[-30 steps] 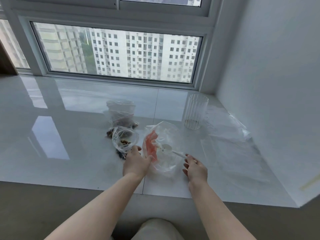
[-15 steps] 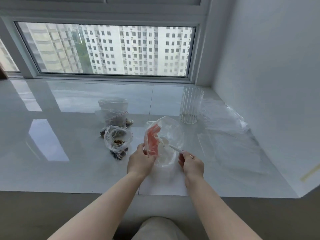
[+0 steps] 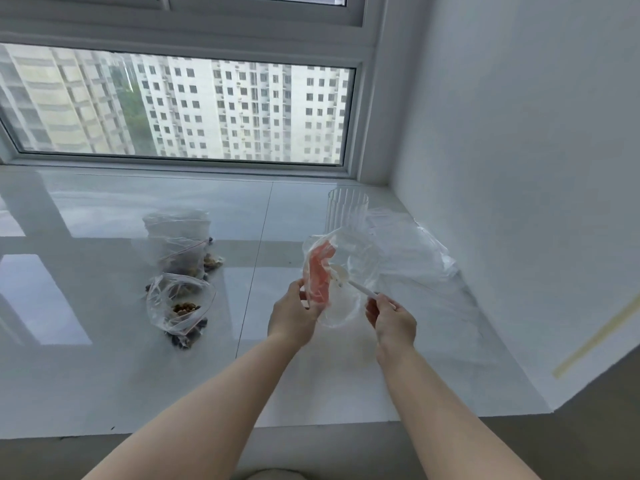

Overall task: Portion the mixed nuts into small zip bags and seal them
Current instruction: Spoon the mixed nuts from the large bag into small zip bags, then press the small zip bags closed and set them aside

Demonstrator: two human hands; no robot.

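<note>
My left hand point(image 3: 294, 315) grips the edge of a clear plastic bag with an orange-red print point(image 3: 320, 277), lifted above the white sill. My right hand point(image 3: 393, 320) pinches the handle of a white plastic spoon point(image 3: 349, 282) whose bowl is inside that bag. To the left an open small zip bag point(image 3: 180, 304) lies on the sill with some mixed nuts in it. Behind it stand more small zip bags with nuts point(image 3: 181, 252), and loose nuts lie around them.
A ribbed clear glass point(image 3: 346, 211) stands at the back right of the glossy white sill point(image 3: 86, 375). Crumpled clear plastic sheets point(image 3: 415, 251) lie along the right wall. A window closes the far side; the sill's front edge is near my arms.
My left hand left the small zip bag and took the printed bag's edge, then lifted it. The right hand kept the spoon and rose with it. The camera tilted upward.
</note>
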